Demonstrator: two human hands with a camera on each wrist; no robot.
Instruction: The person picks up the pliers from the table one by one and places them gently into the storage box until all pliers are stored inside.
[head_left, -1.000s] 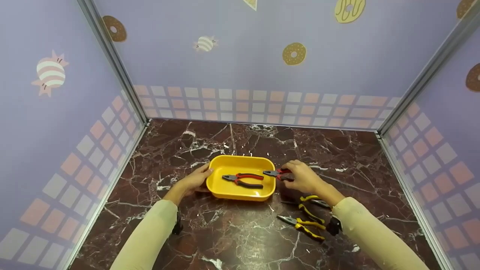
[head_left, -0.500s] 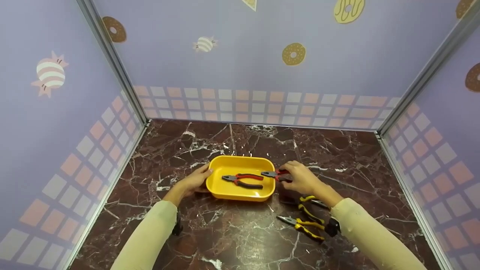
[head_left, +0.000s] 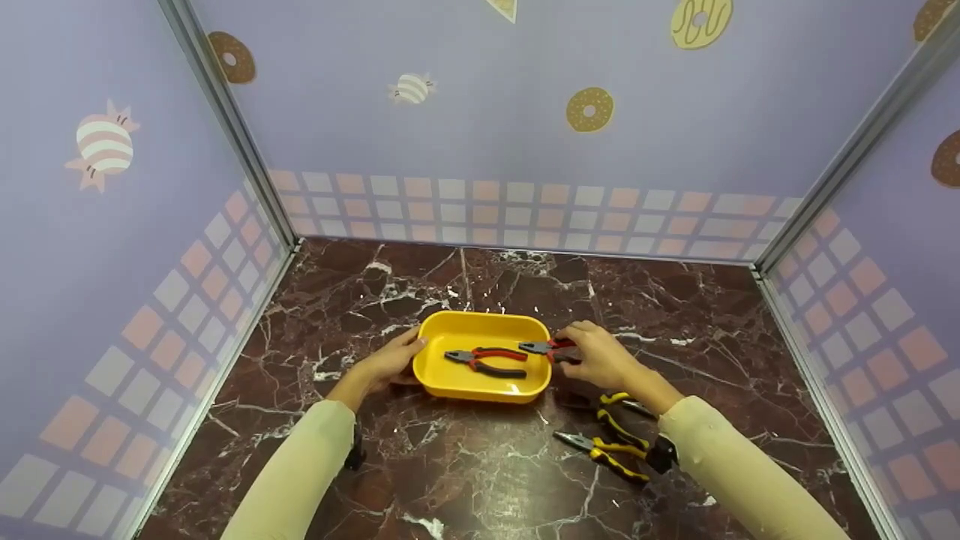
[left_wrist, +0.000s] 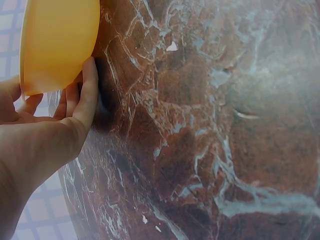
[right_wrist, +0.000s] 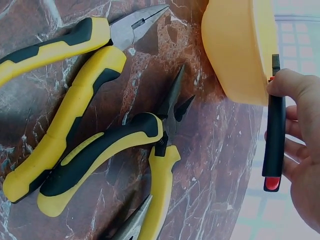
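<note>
A yellow plastic tub (head_left: 480,390) stands on the marbled table. Inside it lies a pair of red-and-black combination pliers (head_left: 499,370), head pointing left. My left hand (head_left: 386,361) holds the tub's left side, thumb at the rim and fingers against the outer wall and underside, as the left wrist view shows. Over the tub's right rim, my right hand (head_left: 604,356) grips a second pair of red-and-black pliers (right_wrist: 276,135) by the handles. Their metal head points left into the tub, close to the first pair's handles; whether they touch the rim I cannot tell.
Right of the tub, below my right forearm, lie yellow-and-black long-nose pliers (head_left: 604,452) and another yellow-and-black pair (head_left: 622,424). A further metal plier tip (right_wrist: 131,222) shows in the right wrist view. Patterned panels (head_left: 480,135) enclose the table at the back and sides.
My right hand has shifted slightly left, bringing the head of its pliers further over the tub. The left hand, the tub and the pliers lying in it have stayed put.
</note>
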